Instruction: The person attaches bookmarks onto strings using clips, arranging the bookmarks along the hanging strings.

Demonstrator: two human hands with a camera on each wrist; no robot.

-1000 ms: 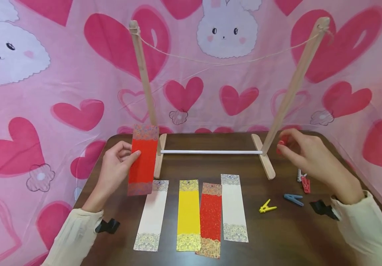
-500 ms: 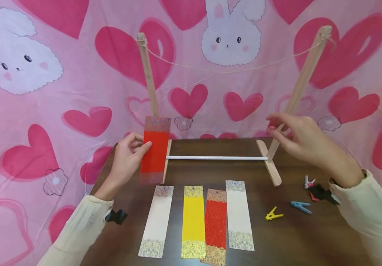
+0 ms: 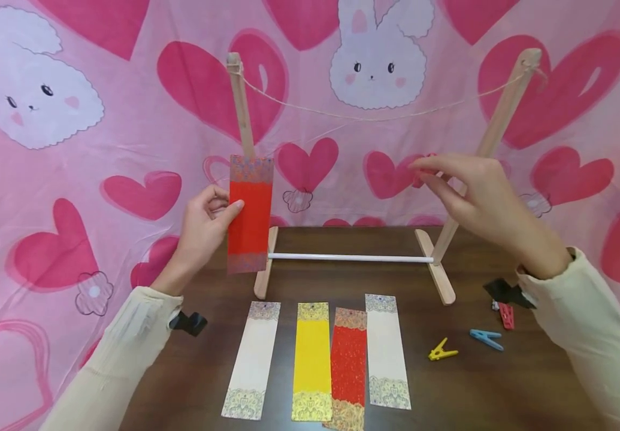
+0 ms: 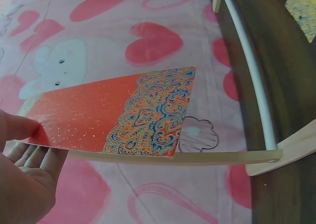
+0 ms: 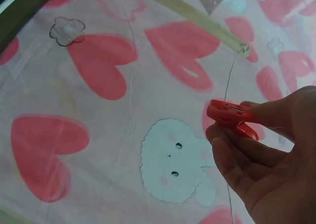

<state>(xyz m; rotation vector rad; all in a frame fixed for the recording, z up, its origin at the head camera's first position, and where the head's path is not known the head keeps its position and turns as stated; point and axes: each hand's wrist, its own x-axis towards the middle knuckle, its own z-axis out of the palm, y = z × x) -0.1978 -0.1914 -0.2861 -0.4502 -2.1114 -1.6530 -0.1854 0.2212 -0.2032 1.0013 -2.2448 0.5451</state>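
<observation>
My left hand (image 3: 204, 230) pinches a red paper strip (image 3: 250, 218) by its left edge, thumb in front and fingers behind. Patterned bands cross both ends of the strip, and it is held upright before the rack's left post (image 3: 242, 111). In the left wrist view the blue and gold pattern of one end (image 4: 153, 112) shows clearly. Raised at the right, my right hand (image 3: 477, 191) grips a small red clothespin (image 5: 229, 114) between thumb and fingers. A thin string (image 3: 380, 119) sags between the tops of the two posts, above both hands.
On the dark table (image 3: 180, 383) lie a yellow strip (image 3: 312, 359), a second red strip (image 3: 348, 359) and two white strips. Yellow (image 3: 441, 351), blue (image 3: 486, 339) and red (image 3: 506, 316) clothespins lie at the right. A white rod (image 3: 350, 257) joins the rack's wooden feet.
My left hand has raised the red strip and brought it slightly right. My right hand has moved up and to the left with the red clothespin. The head view has shifted slightly.
</observation>
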